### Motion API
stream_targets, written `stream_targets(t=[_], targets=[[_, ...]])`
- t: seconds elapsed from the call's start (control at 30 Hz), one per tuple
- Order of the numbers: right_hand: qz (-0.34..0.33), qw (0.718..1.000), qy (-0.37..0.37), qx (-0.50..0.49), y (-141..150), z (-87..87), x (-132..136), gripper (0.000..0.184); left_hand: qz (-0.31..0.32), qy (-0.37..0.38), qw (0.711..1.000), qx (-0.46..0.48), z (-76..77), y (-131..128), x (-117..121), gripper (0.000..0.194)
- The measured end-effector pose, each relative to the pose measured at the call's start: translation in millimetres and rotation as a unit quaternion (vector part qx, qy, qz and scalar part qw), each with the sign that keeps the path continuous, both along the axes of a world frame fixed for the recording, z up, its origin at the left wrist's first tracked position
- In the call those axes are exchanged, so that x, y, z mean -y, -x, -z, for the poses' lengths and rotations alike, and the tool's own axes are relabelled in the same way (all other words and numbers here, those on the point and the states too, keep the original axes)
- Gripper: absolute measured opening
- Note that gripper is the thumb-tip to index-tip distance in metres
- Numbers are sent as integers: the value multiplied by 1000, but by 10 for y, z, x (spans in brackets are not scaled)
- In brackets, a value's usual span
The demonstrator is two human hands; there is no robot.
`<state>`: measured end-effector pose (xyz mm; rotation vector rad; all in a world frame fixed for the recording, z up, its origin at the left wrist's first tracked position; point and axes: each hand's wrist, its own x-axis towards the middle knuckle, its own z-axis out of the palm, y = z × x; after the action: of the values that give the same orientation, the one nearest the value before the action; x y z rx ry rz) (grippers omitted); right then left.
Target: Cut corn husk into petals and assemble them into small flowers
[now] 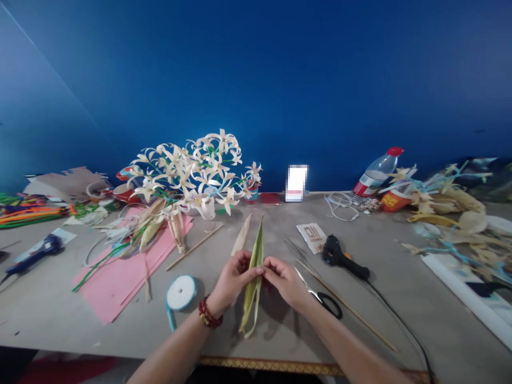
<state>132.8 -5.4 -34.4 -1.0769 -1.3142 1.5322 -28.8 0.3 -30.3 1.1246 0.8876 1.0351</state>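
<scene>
Both hands hold a long pale green corn husk strip (256, 250) upright over the table's near edge. My left hand (232, 277), with a red bead bracelet on its wrist, pinches the strip from the left. My right hand (286, 280) pinches it from the right at the same height. The strip's pointed tip rises above the fingers and its split lower end hangs below them. A second, paler strip (241, 234) lies on the table just behind. A roll of light blue ribbon (181, 292) sits left of my left wrist, and scissors (325, 298) lie under my right forearm.
A bouquet of cream husk flowers (196, 170) stands at the back left beside a pink sheet (116, 277). A black glue gun (340, 257) with its cord lies to the right, a blue glue gun (36, 253) far left. A plastic bottle (378, 172) and husk pieces (448, 208) fill the right.
</scene>
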Motion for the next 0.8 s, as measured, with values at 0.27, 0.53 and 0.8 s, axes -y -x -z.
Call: stream_targets(t=[0.27,0.53,0.8], targets=[[-26,999,30,11,-64,-45,38,29,30,80,996,38,22,52,22,33],[-22,998,33,52,-89,-8,12,20,50,-10,997,-61,46,61,23,22],[-17,997,4,76,-96,-12,26,15,43,-26,994,-98,63,54,35,20]])
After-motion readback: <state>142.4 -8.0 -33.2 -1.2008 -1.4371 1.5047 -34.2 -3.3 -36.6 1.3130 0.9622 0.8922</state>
